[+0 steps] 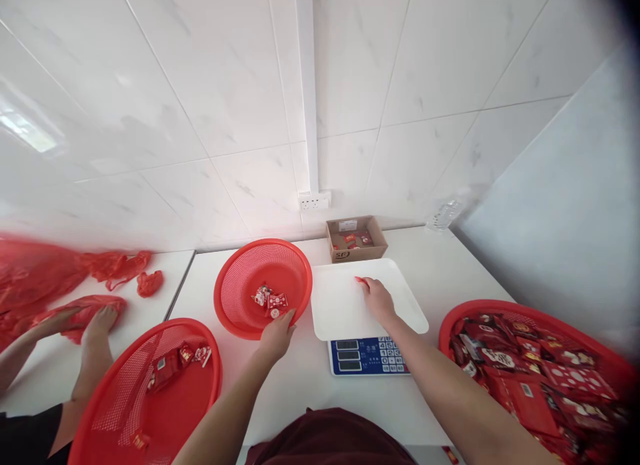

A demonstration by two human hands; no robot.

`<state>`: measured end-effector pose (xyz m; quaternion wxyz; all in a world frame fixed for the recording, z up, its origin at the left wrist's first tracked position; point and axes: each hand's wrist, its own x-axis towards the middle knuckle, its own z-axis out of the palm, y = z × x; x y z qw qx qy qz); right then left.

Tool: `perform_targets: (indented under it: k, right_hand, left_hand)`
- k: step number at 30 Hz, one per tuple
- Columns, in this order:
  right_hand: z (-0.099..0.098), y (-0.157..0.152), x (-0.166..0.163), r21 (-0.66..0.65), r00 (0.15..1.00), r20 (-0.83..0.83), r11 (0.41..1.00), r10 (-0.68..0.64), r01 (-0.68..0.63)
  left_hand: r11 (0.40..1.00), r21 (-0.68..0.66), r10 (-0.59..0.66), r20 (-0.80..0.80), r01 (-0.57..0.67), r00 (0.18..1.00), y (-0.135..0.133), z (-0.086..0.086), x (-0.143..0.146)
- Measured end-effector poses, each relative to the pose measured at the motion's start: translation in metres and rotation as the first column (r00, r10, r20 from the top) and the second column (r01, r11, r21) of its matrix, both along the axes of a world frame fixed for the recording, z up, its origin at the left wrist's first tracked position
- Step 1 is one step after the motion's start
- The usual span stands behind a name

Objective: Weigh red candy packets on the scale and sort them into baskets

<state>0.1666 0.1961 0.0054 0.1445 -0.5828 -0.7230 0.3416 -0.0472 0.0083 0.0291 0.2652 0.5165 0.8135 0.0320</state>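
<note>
My left hand (278,336) is closed on the near rim of a round red plastic basket (234,309), which is tipped a little and has a few red and white wrapped packets (270,300) in it. Over the white tray (334,312) of a weighing scale, my right hand (379,301) pinches a small red piece (359,279), mostly hidden by the fingers. The scale's blue panel (371,356) shows at the tray's near side, with my right forearm across its corner.
A large red basket (447,325) heaped with red packets stands at the right. Nearer left is another red basket (213,378) with several packets. A cardboard box (356,254) and clear plastic containers (444,215) sit by the wall. At left, a co-worker's hands (101,320) handle a red plastic bag (80,318).
</note>
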Motion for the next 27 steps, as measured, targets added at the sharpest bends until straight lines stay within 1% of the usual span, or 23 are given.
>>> perform_targets:
  k: [1,2,4,5,6,7,8,9,10,11,13,14,16,17,18,19,20,21,23,24,25,26,27]
  right_hand:
    - [0.006,-0.002,-0.011,-0.065,0.997,-0.072,0.998,-0.009,0.004]
    - [0.012,-0.006,-0.024,-0.110,0.993,-0.117,0.994,0.006,-0.019]
    - [0.030,-0.017,-0.055,-0.152,0.980,-0.195,0.986,0.037,-0.068]
    - [0.041,-0.023,-0.070,-0.168,0.962,-0.267,0.979,0.064,-0.112]
    - [0.051,-0.028,-0.084,-0.213,0.892,-0.439,0.953,0.105,-0.217]
    - [0.062,-0.033,-0.095,-0.236,0.793,-0.595,0.915,0.131,-0.328]
    - [0.071,-0.036,-0.103,-0.233,0.708,-0.695,0.892,0.126,-0.388]
    - [0.078,-0.039,-0.106,-0.216,0.656,-0.745,0.884,0.124,-0.414]
    - [0.083,-0.041,-0.104,-0.174,0.641,-0.752,0.893,0.152,-0.415]
    - [0.085,-0.042,-0.097,-0.130,0.649,-0.739,0.906,0.182,-0.402]
    - [0.082,-0.043,-0.068,-0.056,0.715,-0.664,0.939,0.219,-0.339]
    - [0.077,-0.043,-0.047,-0.028,0.758,-0.618,0.958,0.208,-0.286]
    - [0.063,-0.043,0.006,0.023,0.848,-0.517,0.992,0.116,-0.121]
    - [0.055,-0.043,0.036,0.077,0.891,-0.450,0.997,0.054,-0.022]
    - [0.046,-0.044,0.068,0.141,0.928,-0.372,0.987,-0.018,0.076]
    - [0.037,-0.045,0.101,0.206,0.953,-0.285,0.965,-0.100,0.163]
    - [0.027,-0.048,0.132,0.249,0.968,-0.179,0.944,-0.175,0.217]
    - [0.018,-0.053,0.162,0.263,0.970,-0.076,0.934,-0.231,0.243]
    - [-0.001,-0.069,0.213,0.220,0.953,0.160,0.950,-0.258,0.220]
    - [-0.009,-0.079,0.232,0.182,0.938,0.271,0.969,-0.215,0.169]
    - [-0.016,-0.089,0.246,0.157,0.924,0.357,0.984,-0.134,0.082]
    - [-0.022,-0.099,0.256,0.151,0.906,0.414,0.988,-0.088,0.027]
    - [-0.026,-0.108,0.262,0.136,0.887,0.458,0.991,-0.063,0.001]
  left_hand:
    - [1.000,-0.003,-0.006,-0.009,0.006,1.000,0.000,-0.001,0.001]
    - [1.000,-0.002,-0.015,-0.017,0.015,1.000,0.000,-0.001,0.002]
    - [1.000,-0.001,-0.030,-0.027,0.030,0.999,0.000,-0.001,0.003]
    - [0.999,-0.001,-0.040,-0.030,0.040,0.999,0.000,-0.001,0.003]
    - [0.999,-0.002,-0.050,-0.033,0.050,0.998,0.000,-0.001,0.002]
    - [0.998,-0.004,-0.059,-0.036,0.059,0.998,0.000,-0.001,0.000]
    - [0.998,-0.006,-0.069,-0.039,0.069,0.997,0.001,0.000,-0.002]
    - [0.997,-0.007,-0.077,-0.045,0.076,0.996,0.001,0.000,-0.006]
    - [0.997,-0.006,-0.081,-0.055,0.081,0.995,0.002,-0.001,-0.010]
    - [0.996,-0.002,-0.088,-0.073,0.088,0.993,0.003,-0.001,-0.015]
    - [0.996,0.021,-0.088,-0.136,0.091,0.987,0.004,-0.002,-0.026]
    - [0.995,0.043,-0.075,-0.181,0.084,0.981,0.004,-0.003,-0.031]
    - [0.993,0.104,-0.021,-0.274,0.051,0.961,0.004,-0.006,-0.039]
    - [0.988,0.148,0.009,-0.309,0.039,0.951,0.003,-0.007,-0.040]
    - [0.979,0.200,0.034,-0.332,0.035,0.943,0.002,-0.009,-0.040]
    - [0.965,0.260,0.053,-0.342,0.041,0.938,0.001,-0.011,-0.038]
    - [0.944,0.325,0.062,-0.342,0.056,0.938,-0.001,-0.013,-0.034]
    - [0.918,0.388,0.062,-0.338,0.079,0.939,-0.002,-0.016,-0.028]
    - [0.866,0.484,0.040,-0.317,0.125,0.948,-0.004,-0.021,-0.012]
    - [0.848,0.510,0.019,-0.300,0.144,0.954,-0.005,-0.023,-0.003]
    - [0.838,0.523,-0.004,-0.281,0.157,0.960,-0.006,-0.025,0.007]
    - [0.834,0.527,-0.028,-0.261,0.166,0.965,-0.007,-0.026,0.017]
    - [0.834,0.523,-0.050,-0.242,0.174,0.969,-0.008,-0.028,0.027]
